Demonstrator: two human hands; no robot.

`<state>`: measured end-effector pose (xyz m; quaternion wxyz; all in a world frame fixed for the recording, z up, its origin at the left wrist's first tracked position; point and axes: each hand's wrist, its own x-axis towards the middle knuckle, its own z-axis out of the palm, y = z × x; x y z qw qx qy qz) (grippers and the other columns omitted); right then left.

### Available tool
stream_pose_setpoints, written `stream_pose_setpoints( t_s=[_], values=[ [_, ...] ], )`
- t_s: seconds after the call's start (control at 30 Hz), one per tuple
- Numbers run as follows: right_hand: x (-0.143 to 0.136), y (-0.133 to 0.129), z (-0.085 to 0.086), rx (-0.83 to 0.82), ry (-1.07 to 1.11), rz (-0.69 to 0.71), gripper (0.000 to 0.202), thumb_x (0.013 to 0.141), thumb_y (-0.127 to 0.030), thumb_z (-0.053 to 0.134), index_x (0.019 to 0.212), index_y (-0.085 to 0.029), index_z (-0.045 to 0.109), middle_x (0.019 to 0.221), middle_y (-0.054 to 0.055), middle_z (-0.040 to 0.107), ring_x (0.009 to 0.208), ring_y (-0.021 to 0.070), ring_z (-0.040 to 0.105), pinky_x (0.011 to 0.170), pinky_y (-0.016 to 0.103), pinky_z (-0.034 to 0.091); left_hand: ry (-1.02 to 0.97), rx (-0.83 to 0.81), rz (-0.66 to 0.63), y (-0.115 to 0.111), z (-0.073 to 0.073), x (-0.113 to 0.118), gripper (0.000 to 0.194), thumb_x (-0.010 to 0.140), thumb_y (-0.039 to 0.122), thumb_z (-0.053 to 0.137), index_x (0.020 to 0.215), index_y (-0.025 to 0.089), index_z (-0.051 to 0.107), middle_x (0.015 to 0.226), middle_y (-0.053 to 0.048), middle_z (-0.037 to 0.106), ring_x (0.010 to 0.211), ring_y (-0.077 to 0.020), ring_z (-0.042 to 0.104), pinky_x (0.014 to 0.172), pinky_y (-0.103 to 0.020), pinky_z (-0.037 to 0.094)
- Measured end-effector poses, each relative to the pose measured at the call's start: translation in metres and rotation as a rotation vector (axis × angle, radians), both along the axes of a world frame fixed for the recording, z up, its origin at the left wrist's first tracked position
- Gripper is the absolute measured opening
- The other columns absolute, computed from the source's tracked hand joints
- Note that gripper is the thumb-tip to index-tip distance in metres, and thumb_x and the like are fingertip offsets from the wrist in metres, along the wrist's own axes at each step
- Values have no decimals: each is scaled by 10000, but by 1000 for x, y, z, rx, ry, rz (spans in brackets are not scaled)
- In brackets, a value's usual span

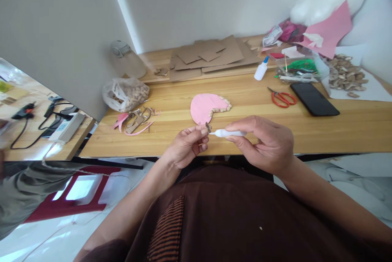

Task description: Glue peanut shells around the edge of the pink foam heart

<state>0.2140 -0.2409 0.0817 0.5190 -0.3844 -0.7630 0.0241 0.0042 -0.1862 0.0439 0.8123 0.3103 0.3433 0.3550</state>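
In my left hand, a small brown shell piece is pinched between thumb and fingertips. My right hand grips a white glue bottle on its side, its thin nozzle pointing left at the shell piece. Whether the tip touches the shell is too small to tell. Just beyond my hands a pink heart-shaped card lies flat on the wooden table. Pale shell pieces line the notch and right edge of the card.
Behind are cardboard sheets. Right stand a blue-capped bottle, red-handled scissors, a black phone and a shell pile. Left lie a plastic bag of peanuts, scraps and a power strip. A person's grey clothing shows lower left.
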Motion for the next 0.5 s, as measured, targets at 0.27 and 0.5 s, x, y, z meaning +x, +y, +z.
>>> stream_pose_setpoints(
  t_s=[0.27, 0.5],
  values=[
    [-1, -1, 1, -47, -2, 2, 210, 900, -137, 678, 1037, -293, 709, 892, -5, 790, 759, 153, 739, 712, 264, 592, 8, -5, 10, 0, 2, 0, 314, 677, 286, 913, 803, 137, 667, 727, 34, 549, 649, -57, 520, 589, -180, 450],
    [-1, 1, -1, -30, 4, -1, 214, 893, -131, 685, 1037, -288, 709, 893, 1, 791, 767, 159, 743, 714, 268, 595, 3, 9, 2, 2, 1, -1, 305, 684, 287, 910, 793, 130, 672, 715, 33, 541, 645, -55, 514, 583, -174, 457]
  ],
)
